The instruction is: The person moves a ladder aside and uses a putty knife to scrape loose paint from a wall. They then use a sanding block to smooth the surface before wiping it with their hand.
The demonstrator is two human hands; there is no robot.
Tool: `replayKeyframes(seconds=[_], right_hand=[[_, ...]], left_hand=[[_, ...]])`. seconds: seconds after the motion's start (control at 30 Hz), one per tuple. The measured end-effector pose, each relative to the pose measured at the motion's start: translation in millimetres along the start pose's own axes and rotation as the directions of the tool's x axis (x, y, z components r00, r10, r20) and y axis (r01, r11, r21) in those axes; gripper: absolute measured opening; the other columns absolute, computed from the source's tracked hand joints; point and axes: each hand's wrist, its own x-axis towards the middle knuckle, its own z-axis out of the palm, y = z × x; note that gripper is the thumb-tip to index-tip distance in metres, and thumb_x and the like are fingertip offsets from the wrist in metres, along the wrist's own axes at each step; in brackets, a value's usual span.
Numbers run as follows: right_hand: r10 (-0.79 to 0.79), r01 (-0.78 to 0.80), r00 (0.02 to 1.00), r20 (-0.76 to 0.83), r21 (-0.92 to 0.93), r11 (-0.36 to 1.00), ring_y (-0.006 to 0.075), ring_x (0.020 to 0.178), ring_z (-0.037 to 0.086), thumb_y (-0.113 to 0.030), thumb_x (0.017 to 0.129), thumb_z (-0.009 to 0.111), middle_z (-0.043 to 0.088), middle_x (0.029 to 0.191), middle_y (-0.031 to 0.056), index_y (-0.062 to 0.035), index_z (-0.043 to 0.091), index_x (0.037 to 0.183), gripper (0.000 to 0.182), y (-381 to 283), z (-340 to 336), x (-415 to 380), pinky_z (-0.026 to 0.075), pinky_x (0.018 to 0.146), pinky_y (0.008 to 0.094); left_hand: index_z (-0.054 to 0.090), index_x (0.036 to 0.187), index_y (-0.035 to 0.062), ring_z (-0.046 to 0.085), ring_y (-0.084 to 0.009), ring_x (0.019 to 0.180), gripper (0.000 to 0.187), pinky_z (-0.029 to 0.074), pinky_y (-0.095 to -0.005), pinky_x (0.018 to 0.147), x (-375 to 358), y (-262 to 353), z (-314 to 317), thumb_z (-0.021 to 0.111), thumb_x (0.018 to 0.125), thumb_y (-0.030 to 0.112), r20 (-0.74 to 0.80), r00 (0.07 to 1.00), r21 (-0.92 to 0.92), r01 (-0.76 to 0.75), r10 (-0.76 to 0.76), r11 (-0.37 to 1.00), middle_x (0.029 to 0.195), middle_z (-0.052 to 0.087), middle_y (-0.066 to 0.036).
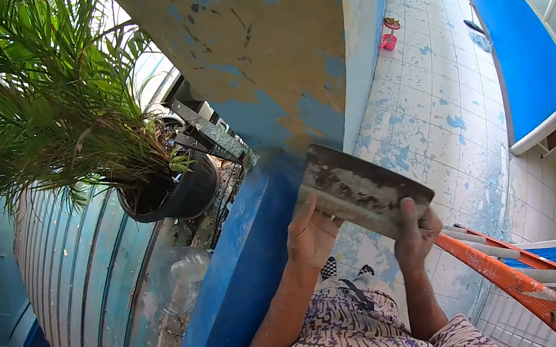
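Observation:
Both my hands hold a flat rectangular plate [357,186], held at a slant in front of the wall's end. It has a dark upper part smeared with pale residue and a lighter strip along its lower edge; its exact kind I cannot make out. My left hand [312,237] grips its lower left end, with some fingers partly hidden. At the right end, my right hand [416,231] is closed around it, thumb pressed on the face. Just beyond the plate stands a pillar [264,43] with peeling blue and beige paint.
A blue ledge [233,276] runs along my left, with a potted palm [171,191] and corrugated roofing [84,287] beyond. An orange ladder [508,274] stands close on the right. Paint flakes litter the tiled floor [419,91]; a pink container [388,42] sits farther down the corridor.

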Motion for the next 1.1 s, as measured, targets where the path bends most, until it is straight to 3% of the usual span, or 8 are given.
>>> replayKeyframes(seconds=[0.03, 0.27, 0.33, 0.37, 0.43, 0.53, 0.93, 1.1], right_hand=[[-0.003, 0.004, 1.0, 0.027, -0.053, 0.999, 0.0055, 0.071, 0.054, -0.023, 0.1, 0.071, 0.067, 0.081, -0.0008, 0.0008, 0.07, 0.09, 0.026, 2, -12, 7, 0.044, 0.066, 0.0238], [-0.091, 0.092, 0.996, 0.016, -0.248, 0.964, 0.0066, 0.067, 0.05, -0.026, 0.1, 0.071, 0.065, 0.073, 0.0, 0.0034, 0.07, 0.088, 0.032, 14, -25, 7, 0.04, 0.061, 0.0264], [-0.065, 0.059, 0.998, -0.017, -0.241, 0.969, 0.007, 0.066, 0.05, -0.028, 0.099, 0.072, 0.063, 0.07, 0.0005, 0.0039, 0.07, 0.086, 0.035, 10, -21, 6, 0.039, 0.06, 0.0263], [-0.064, 0.058, 0.998, -0.013, -0.258, 0.964, 0.0069, 0.066, 0.05, -0.028, 0.099, 0.072, 0.063, 0.07, 0.0004, 0.004, 0.07, 0.085, 0.035, 8, -22, 7, 0.04, 0.06, 0.0264], [-0.063, 0.061, 0.998, 0.004, -0.281, 0.958, 0.0068, 0.066, 0.05, -0.028, 0.1, 0.071, 0.063, 0.07, 0.0003, 0.0041, 0.069, 0.085, 0.035, 6, -22, 8, 0.04, 0.06, 0.0264], [-0.095, 0.09, 0.995, -0.007, -0.264, 0.96, 0.0065, 0.066, 0.051, -0.027, 0.1, 0.072, 0.063, 0.07, 0.0003, 0.0035, 0.069, 0.083, 0.035, 1, -17, 11, 0.04, 0.06, 0.0265], [-0.104, 0.104, 0.995, 0.006, -0.13, 0.986, 0.0067, 0.065, 0.048, -0.033, 0.099, 0.071, 0.062, 0.072, 0.0008, 0.0022, 0.066, 0.083, 0.039, -43, 6, 35, 0.038, 0.059, 0.0272], [-0.082, 0.082, 0.997, 0.007, -0.229, 0.97, 0.0062, 0.066, 0.049, -0.026, 0.099, 0.072, 0.063, 0.072, 0.0002, 0.0031, 0.067, 0.083, 0.033, -21, -5, 21, 0.038, 0.059, 0.0257]], left_hand=[[0.053, 0.14, 0.007, 0.064, -0.0237, 0.119, 0.046, 0.051, -0.0435, 0.102, 6, 1, 8, 0.066, 0.102, 0.031, -0.042, 0.999, 0.061, -0.009, 0.011, 0.998, 0.129, 0.066, -0.009], [0.06, 0.124, 0.0071, 0.066, -0.0152, 0.095, 0.035, 0.056, -0.035, 0.079, 42, -29, -1, 0.073, 0.099, 0.029, -0.339, 0.923, 0.566, 0.044, 0.184, 0.823, 0.105, 0.065, -0.002], [0.061, 0.122, 0.0069, 0.065, -0.0152, 0.095, 0.032, 0.057, -0.0355, 0.081, 45, -42, -7, 0.07, 0.1, 0.029, -0.247, 0.891, 0.618, -0.158, 0.381, 0.77, 0.104, 0.064, -0.001], [0.061, 0.122, 0.0069, 0.065, -0.0152, 0.095, 0.032, 0.057, -0.0355, 0.081, 46, -41, -2, 0.07, 0.1, 0.029, -0.252, 0.89, 0.614, -0.156, 0.379, 0.774, 0.104, 0.064, -0.001], [0.061, 0.123, 0.009, 0.066, -0.0163, 0.1, 0.031, 0.055, -0.036, 0.091, 46, -41, 12, 0.069, 0.101, 0.029, -0.284, 0.923, 0.147, -0.228, 0.261, 0.963, 0.106, 0.065, -0.001], [0.062, 0.124, 0.0113, 0.066, -0.0176, 0.106, 0.03, 0.055, -0.0385, 0.097, 40, -44, 28, 0.068, 0.101, 0.029, -0.243, 0.962, -0.092, -0.15, 0.123, 0.984, 0.109, 0.067, -0.001], [0.059, 0.127, 0.0114, 0.07, -0.0213, 0.106, 0.033, 0.059, -0.0422, 0.089, 56, -17, 70, 0.068, 0.101, 0.03, -0.105, 0.966, -0.071, -0.243, 0.235, 0.967, 0.116, 0.069, -0.004], [0.058, 0.132, 0.0112, 0.069, -0.0219, 0.107, 0.035, 0.059, -0.0432, 0.09, 48, -45, 34, 0.066, 0.102, 0.027, -0.194, 0.961, -0.092, -0.216, 0.195, 0.972, 0.119, 0.068, -0.005]])
